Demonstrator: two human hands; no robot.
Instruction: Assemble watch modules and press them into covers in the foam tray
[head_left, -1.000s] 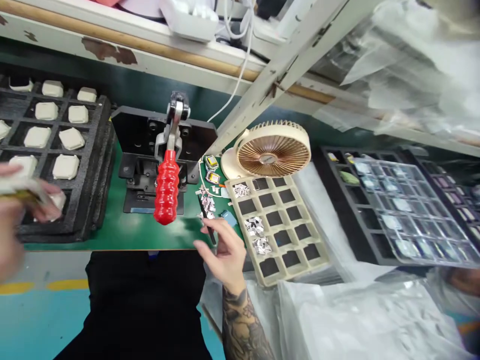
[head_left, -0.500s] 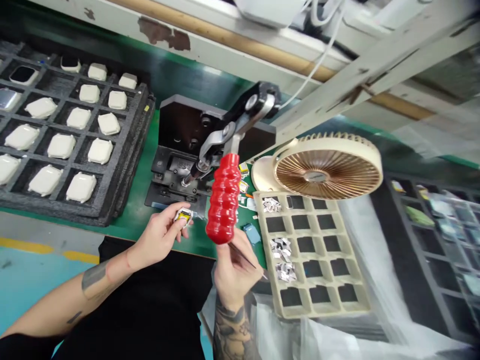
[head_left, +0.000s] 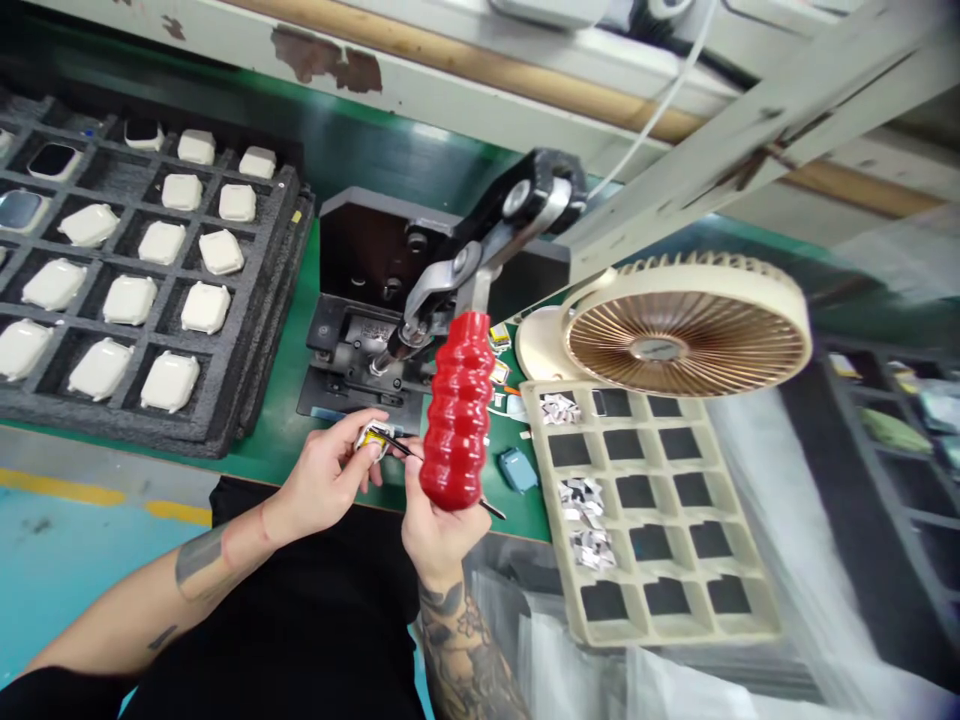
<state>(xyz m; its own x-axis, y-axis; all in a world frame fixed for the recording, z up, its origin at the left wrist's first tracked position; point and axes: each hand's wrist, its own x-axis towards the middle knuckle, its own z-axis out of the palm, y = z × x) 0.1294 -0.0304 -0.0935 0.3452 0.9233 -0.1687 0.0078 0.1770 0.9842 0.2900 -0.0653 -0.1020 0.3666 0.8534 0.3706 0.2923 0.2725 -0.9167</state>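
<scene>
Between thumb and fingers, my left hand [head_left: 319, 482] grips a small white watch case [head_left: 364, 434], its open side showing something yellow inside. My right hand [head_left: 439, 535] is closed around dark tweezers [head_left: 396, 443], whose tips reach to the inside of the case. The red handle [head_left: 456, 415] of a toggle clamp stands in front of part of my right hand and hides some fingers. Beyond both hands is the clamp's black metal fixture [head_left: 349, 345], with its plunger [head_left: 390, 352] pointing down.
At left, stacked black foam trays [head_left: 244, 345] hold several white watch cases [head_left: 171, 382]. To the right are a beige compartment tray [head_left: 566, 590] with small whitish pieces, a fan [head_left: 690, 330] and a blue-grey block [head_left: 517, 469]. Small yellow-and-white parts [head_left: 500, 338] lie behind the handle.
My right hand has moved left toward my left hand, bringing the tweezer tips to the watch case. My left hand still holds the case. The view has shifted slightly.
</scene>
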